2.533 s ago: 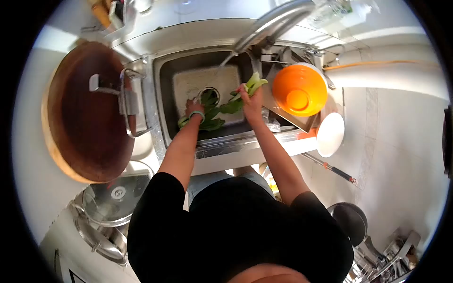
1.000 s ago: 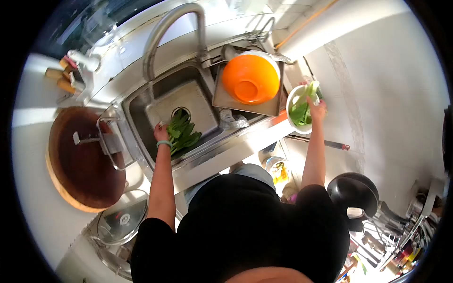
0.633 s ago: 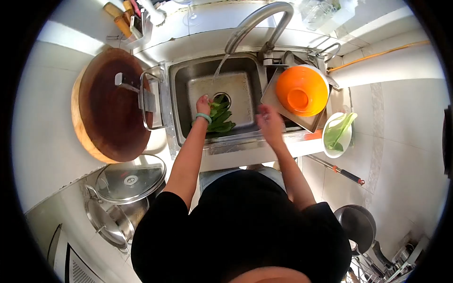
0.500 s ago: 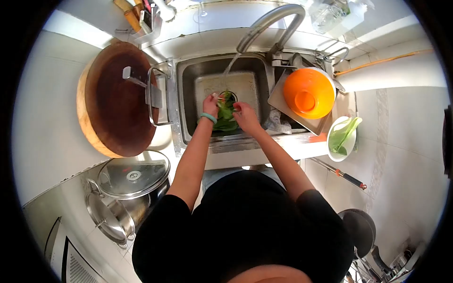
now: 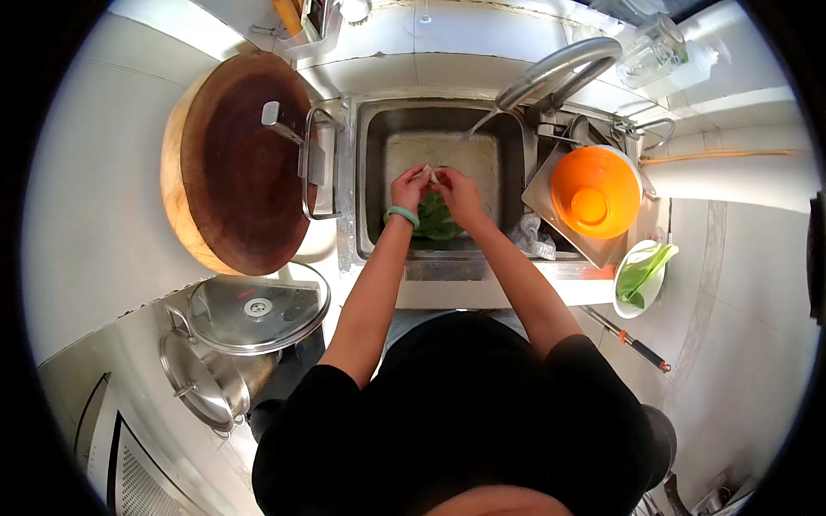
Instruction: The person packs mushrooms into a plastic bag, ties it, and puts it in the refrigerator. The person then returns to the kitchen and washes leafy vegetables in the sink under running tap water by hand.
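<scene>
Over the sink (image 5: 482, 198) my left hand (image 5: 411, 185), with a pale green band on the wrist, is closed near its fingertips. Close beside it, my right hand (image 5: 458, 193) is closed too. The fingers of both pinch a small pale piece, which looks like the stem end of a leafy green. Dark leafy greens (image 5: 437, 222) show just below the hands, at the sink's near side; whether they hang from the fingers or lie on the bottom I cannot make out. A thin stream of water runs from the curved tap (image 5: 559, 64) behind my right hand.
An orange bowl (image 5: 594, 193) rests on a tray right of the sink. Past it, a white bowl (image 5: 626, 301) holds green leaves. Left stand a round wooden chopping board (image 5: 241, 163) and a cleaver (image 5: 284, 123) in a metal rack. Lidded pots (image 5: 258, 308) are lower left.
The view has shifted, so everything sits further right. My hands have come together, fingertips nearly touching, where they were apart around the leafy greens before.
</scene>
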The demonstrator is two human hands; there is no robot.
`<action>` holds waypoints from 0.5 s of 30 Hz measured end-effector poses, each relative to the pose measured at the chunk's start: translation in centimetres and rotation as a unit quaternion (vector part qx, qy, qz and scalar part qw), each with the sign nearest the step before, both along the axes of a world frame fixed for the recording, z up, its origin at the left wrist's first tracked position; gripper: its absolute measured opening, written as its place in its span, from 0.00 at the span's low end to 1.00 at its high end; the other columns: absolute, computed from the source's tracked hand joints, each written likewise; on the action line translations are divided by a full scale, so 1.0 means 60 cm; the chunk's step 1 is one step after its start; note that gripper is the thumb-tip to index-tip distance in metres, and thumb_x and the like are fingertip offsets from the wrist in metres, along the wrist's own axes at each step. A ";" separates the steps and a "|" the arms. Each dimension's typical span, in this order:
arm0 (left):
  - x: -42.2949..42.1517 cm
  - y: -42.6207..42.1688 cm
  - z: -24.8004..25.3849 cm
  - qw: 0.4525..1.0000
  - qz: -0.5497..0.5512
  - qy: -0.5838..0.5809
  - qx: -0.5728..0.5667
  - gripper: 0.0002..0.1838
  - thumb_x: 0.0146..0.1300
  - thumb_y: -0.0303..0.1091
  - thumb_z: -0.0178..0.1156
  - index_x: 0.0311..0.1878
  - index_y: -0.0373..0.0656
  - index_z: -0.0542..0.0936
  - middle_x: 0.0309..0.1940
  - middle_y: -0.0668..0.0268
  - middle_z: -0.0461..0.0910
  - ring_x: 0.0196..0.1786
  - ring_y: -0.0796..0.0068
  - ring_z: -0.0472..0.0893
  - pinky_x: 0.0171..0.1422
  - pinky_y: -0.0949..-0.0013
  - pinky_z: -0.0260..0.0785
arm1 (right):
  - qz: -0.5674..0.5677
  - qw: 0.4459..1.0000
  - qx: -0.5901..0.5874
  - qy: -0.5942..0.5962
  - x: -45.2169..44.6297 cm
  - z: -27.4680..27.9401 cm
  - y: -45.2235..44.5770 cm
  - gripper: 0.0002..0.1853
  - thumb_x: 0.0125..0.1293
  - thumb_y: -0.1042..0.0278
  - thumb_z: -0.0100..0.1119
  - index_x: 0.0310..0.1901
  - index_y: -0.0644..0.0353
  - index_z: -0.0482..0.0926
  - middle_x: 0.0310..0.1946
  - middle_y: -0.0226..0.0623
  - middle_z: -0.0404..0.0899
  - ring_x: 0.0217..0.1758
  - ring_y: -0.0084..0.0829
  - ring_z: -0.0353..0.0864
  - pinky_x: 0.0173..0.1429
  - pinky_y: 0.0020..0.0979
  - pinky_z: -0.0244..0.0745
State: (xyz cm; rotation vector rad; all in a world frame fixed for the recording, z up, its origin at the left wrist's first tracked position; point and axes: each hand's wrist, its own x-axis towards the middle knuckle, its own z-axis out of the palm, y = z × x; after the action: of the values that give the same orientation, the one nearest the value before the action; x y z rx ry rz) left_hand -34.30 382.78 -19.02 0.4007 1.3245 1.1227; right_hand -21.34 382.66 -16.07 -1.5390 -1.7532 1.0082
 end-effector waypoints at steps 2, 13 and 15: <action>0.002 -0.002 0.013 0.999 0.000 0.049 -0.008 0.12 0.60 0.30 0.60 0.47 0.39 0.79 0.33 0.70 0.79 0.31 0.82 0.74 0.32 0.77 0.67 | 0.007 0.999 -0.028 0.018 0.001 0.007 0.004 0.12 0.52 0.76 0.62 0.40 0.63 0.76 0.33 0.44 0.79 0.35 0.42 0.78 0.37 0.35 0.72; -0.020 0.010 0.013 0.949 -0.200 0.223 0.101 0.16 0.60 0.35 0.59 0.48 0.36 0.78 0.41 0.61 0.81 0.43 0.77 0.78 0.49 0.73 0.69 | 0.181 0.972 0.053 -0.141 0.019 -0.001 0.029 0.09 0.63 0.69 0.45 0.36 0.65 0.72 0.30 0.52 0.74 0.36 0.54 0.74 0.38 0.45 0.67; -0.022 0.007 0.007 0.950 -0.209 0.214 0.092 0.16 0.61 0.36 0.59 0.48 0.36 0.78 0.41 0.62 0.81 0.43 0.78 0.77 0.49 0.74 0.69 | 0.190 0.979 0.007 -0.079 0.032 -0.012 0.040 0.11 0.65 0.66 0.45 0.37 0.65 0.72 0.29 0.48 0.75 0.35 0.49 0.75 0.38 0.43 0.67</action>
State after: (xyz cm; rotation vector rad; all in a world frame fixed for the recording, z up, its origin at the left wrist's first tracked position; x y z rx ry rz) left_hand -35.64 383.18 -18.62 1.0595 1.4180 0.8260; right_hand -19.44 385.05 -16.81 -1.3316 -2.2194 1.0710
